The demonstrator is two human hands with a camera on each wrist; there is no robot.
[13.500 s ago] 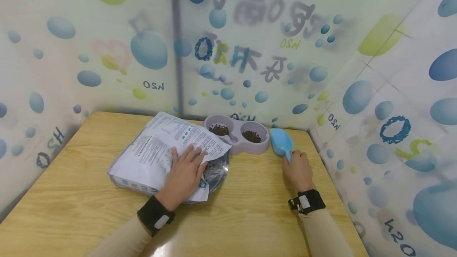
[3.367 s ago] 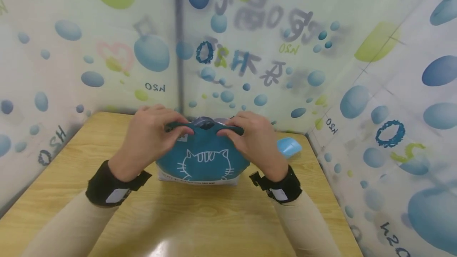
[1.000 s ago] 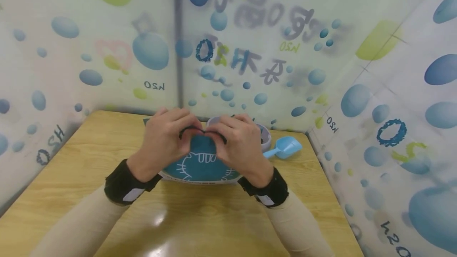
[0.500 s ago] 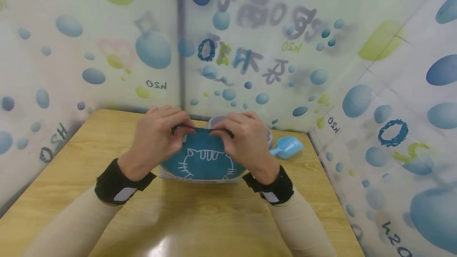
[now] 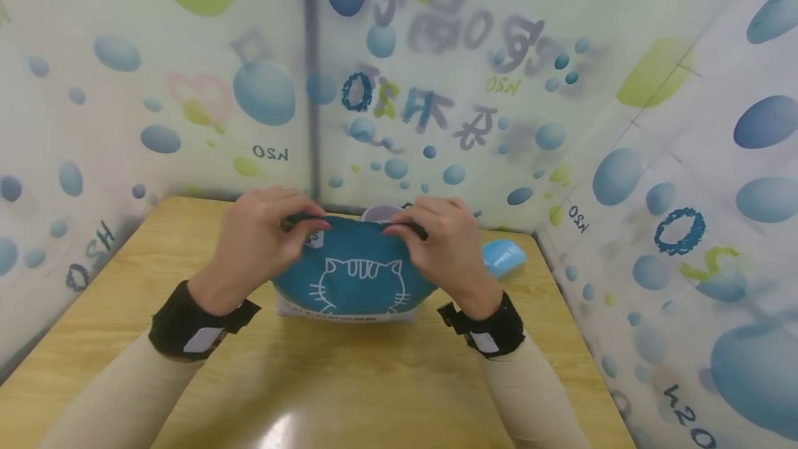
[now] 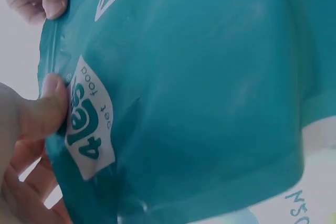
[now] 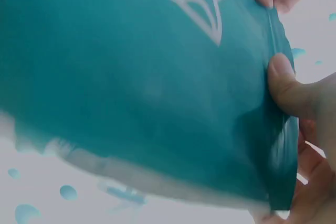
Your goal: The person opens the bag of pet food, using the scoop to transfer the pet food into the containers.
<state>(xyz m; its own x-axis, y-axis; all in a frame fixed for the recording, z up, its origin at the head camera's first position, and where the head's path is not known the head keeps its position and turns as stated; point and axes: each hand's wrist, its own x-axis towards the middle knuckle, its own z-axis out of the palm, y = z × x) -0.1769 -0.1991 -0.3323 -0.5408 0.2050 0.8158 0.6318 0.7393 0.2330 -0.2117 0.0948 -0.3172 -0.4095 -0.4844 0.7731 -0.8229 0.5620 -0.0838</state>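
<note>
A teal pet food bag (image 5: 364,248) with a white cat outline stands upright on the table, its front facing me. At the bag's top left, my left hand (image 5: 258,241) pinches the edge between thumb and fingers. My right hand (image 5: 445,248) pinches the same edge farther right, and the stretch between the hands runs nearly straight. In the left wrist view, the left thumb (image 6: 46,111) presses beside a white "pet food" label (image 6: 90,121). A zip-like ridge runs along the edge by the right thumb (image 7: 286,85) in the right wrist view.
Behind the bag, part of a greyish double pet bowl (image 5: 380,213) shows, mostly hidden. A light blue scoop (image 5: 503,257) lies right of the right hand on the wooden table (image 5: 374,393). Patterned walls (image 5: 399,123) enclose the back and sides.
Earlier the bag lay flat, with the right hand at the scoop. Since then it was stood up, its gaping top brought together, and both hands have slid apart along the edge.
</note>
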